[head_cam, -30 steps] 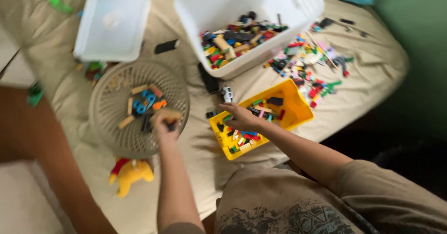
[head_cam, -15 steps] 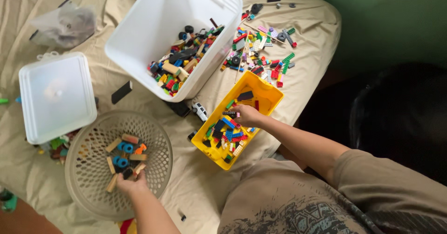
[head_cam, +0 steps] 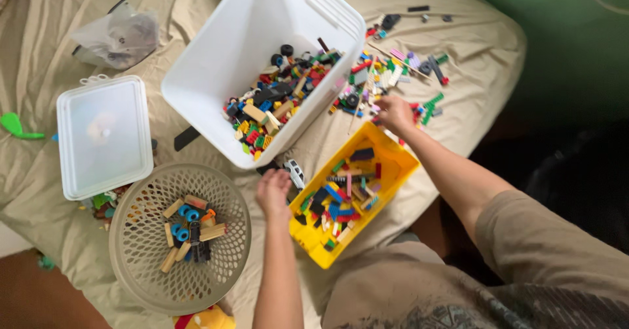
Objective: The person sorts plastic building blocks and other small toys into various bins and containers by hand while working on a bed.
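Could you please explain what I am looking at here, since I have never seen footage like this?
There is no machine: a person wears a camera on the head, so the single picture looks down at their own two bare arms above a bed covered with a beige sheet.

The left hand is beside a small toy car, between the round basket of wooden and blue pieces and the yellow bin of small bricks. Whether it holds anything cannot be told.

The right hand reaches past the yellow bin to the loose bricks scattered on the sheet; its fingers hide any piece it may be picking.

Also there: a big white tub tipped on its side with bricks inside, a lidded white box, and a clear bag.
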